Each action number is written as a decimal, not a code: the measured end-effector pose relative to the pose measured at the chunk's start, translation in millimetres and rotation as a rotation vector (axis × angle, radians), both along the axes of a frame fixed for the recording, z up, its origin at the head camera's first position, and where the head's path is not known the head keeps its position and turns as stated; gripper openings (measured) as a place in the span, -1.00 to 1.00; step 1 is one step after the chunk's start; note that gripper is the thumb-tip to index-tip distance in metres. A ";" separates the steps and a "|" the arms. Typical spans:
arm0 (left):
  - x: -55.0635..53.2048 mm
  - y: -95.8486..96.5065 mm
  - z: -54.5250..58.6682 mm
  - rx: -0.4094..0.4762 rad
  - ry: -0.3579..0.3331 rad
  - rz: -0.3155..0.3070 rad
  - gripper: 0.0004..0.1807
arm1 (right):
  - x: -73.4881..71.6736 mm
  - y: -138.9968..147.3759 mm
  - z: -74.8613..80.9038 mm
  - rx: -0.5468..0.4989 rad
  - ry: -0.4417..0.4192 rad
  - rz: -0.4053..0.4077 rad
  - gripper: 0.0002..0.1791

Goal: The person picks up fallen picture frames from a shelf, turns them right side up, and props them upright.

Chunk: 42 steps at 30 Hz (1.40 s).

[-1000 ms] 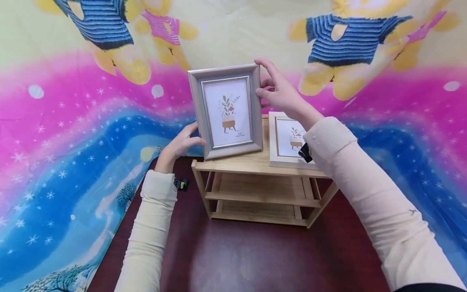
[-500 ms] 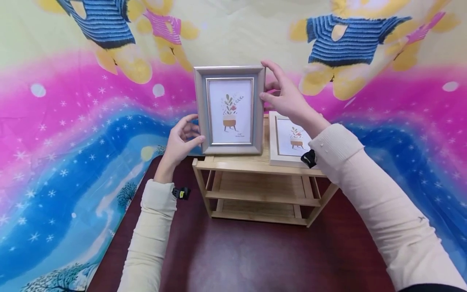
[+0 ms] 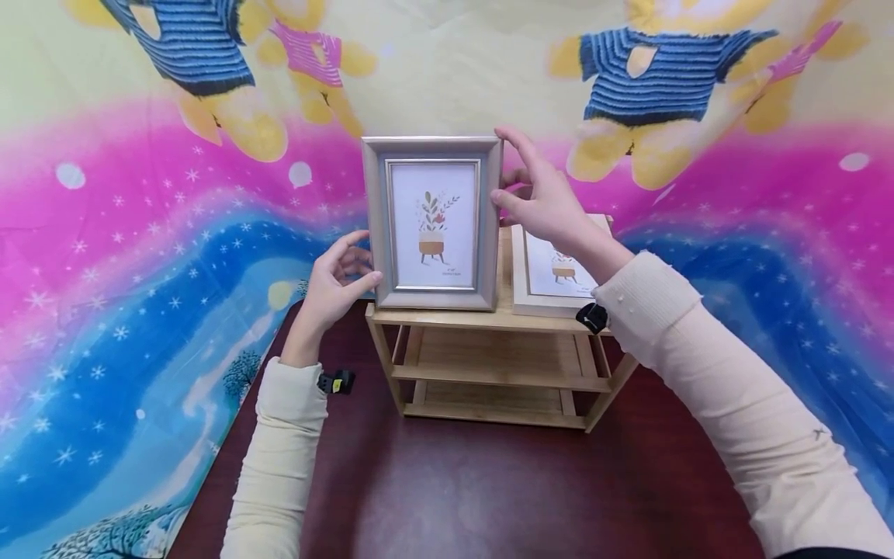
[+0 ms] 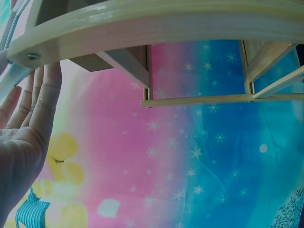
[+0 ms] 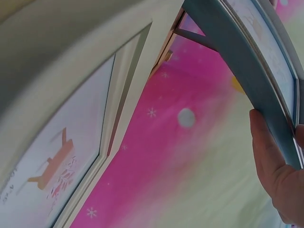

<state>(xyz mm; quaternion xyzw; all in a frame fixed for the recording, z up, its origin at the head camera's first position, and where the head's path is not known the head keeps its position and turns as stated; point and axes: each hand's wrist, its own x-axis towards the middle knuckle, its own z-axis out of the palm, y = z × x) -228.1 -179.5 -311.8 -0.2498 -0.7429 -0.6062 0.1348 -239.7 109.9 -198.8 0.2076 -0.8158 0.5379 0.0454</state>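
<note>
A silver-grey picture frame [image 3: 490,225] with a potted-plant print stands upright on the left part of a wooden shelf rack's top [image 3: 447,318]. My left hand [image 3: 335,283] holds its lower left edge, thumb in front and fingers behind. At the upper right side, my right hand [image 3: 545,194] grips the edge between thumb and fingers. Behind this frame a thin strut [image 5: 194,39] shows in the right wrist view. A cream picture frame [image 3: 518,272] with a similar print lies to the right on the rack's top, partly hidden by my right forearm.
Two lower shelves [image 3: 503,361] of the rack are visible below. The rack stands on a dark red table [image 3: 461,489]. Close behind hangs a cloth backdrop [image 3: 447,70] printed with bears and snowflakes.
The grey frame has turned from tilted to upright, then shifted slightly left and toward the rack's front edge. Both hands have moved along with it, keeping hold.
</note>
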 end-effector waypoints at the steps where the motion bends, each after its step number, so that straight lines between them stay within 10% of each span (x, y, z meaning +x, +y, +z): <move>1: 0.9 -0.8 -0.3 -0.007 0.005 0.006 -0.41 | 1.0 -0.4 -0.2 0.003 0.002 -0.001 -0.23; 21: 11.6 1.2 1.8 -0.070 0.034 0.063 -0.43 | 13.4 6.8 -0.6 0.010 -0.017 0.015 -0.09; 29: 45.7 18.9 23.2 -0.065 0.326 0.240 -0.58 | 34.0 28.9 -5.4 0.069 0.043 -0.066 -0.42; 33: 49.3 27.8 14.8 -0.007 0.484 0.268 -0.69 | 53.1 46.3 -10.2 0.113 0.087 -0.109 -0.57; 42: 72.4 60.8 7.5 0.012 0.525 0.198 -0.76 | 92.4 80.8 -27.8 0.088 0.103 -0.092 -0.61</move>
